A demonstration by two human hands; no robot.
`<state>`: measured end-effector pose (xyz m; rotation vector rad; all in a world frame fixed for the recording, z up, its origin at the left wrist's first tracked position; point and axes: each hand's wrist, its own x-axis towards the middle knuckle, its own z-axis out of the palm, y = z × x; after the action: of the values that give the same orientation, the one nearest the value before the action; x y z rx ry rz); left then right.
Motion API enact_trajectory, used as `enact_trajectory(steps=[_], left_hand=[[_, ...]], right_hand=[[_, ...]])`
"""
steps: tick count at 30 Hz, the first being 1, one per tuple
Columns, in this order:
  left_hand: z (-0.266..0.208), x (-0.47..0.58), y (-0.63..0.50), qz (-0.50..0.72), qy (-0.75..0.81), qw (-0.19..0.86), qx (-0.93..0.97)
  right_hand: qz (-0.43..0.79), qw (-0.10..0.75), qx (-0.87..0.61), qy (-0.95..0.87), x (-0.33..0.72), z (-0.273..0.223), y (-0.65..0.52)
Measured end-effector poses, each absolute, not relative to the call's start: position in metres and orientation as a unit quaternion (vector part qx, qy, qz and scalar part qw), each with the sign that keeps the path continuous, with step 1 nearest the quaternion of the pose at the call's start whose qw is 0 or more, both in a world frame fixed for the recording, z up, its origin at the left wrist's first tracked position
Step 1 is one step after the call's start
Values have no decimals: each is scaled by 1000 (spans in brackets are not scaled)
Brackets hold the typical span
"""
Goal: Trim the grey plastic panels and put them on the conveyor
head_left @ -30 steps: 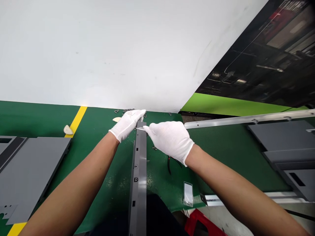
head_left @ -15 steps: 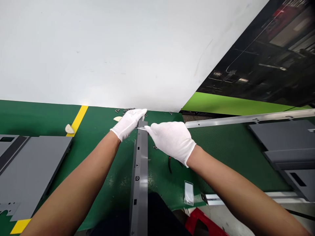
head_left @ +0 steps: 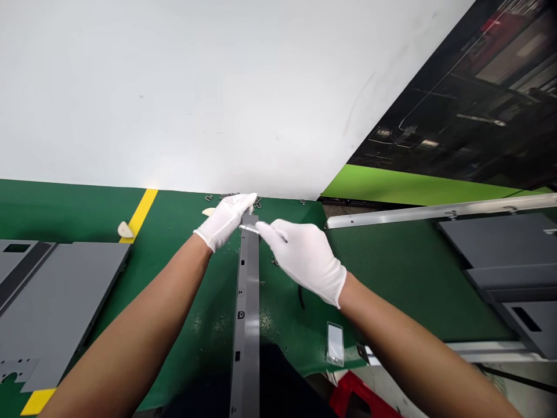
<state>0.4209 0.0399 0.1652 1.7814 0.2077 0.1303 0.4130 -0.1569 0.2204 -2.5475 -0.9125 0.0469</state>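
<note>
A long grey sheet-metal panel [head_left: 249,290] with small square cutouts stands on edge, running from my body to the far side of the table. My left hand [head_left: 228,217], white-gloved, is closed around its far end. In my right hand [head_left: 304,255], also gloved, is a thin, light-coloured metal tool [head_left: 249,229]. Its tip lies across the panel's edge just below my left fingers; most of the tool is hidden in my grip. Small grey clips [head_left: 257,202] lie around the far end of the panel.
The green table [head_left: 209,342] has a yellow tape stripe [head_left: 143,212]. Grey panels [head_left: 87,278] lie at left; more panels [head_left: 505,238] sit on a ribbed conveyor [head_left: 391,278] at right. A clear-edged rectangle [head_left: 335,343] lies near the front edge. A white board [head_left: 217,93] rises behind.
My right hand has shifted slightly down and turned a little, with the tool's tip still at the panel's end. My left hand keeps its hold.
</note>
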Motion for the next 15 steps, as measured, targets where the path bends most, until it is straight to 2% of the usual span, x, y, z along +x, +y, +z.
enact_trajectory(steps=[3, 6, 10, 15], left_hand=[[166, 416, 38, 65, 69, 611, 786], [167, 405, 33, 50, 67, 650, 756], [171, 377, 23, 18, 79, 678, 730], [177, 313, 0, -32, 118, 652, 748]], right_hand=[[94, 459, -860, -201, 416, 208, -166], [162, 599, -776, -113, 412, 192, -177], [223, 654, -720, -70, 392, 175, -194], [262, 633, -725, -70, 356, 181, -220]])
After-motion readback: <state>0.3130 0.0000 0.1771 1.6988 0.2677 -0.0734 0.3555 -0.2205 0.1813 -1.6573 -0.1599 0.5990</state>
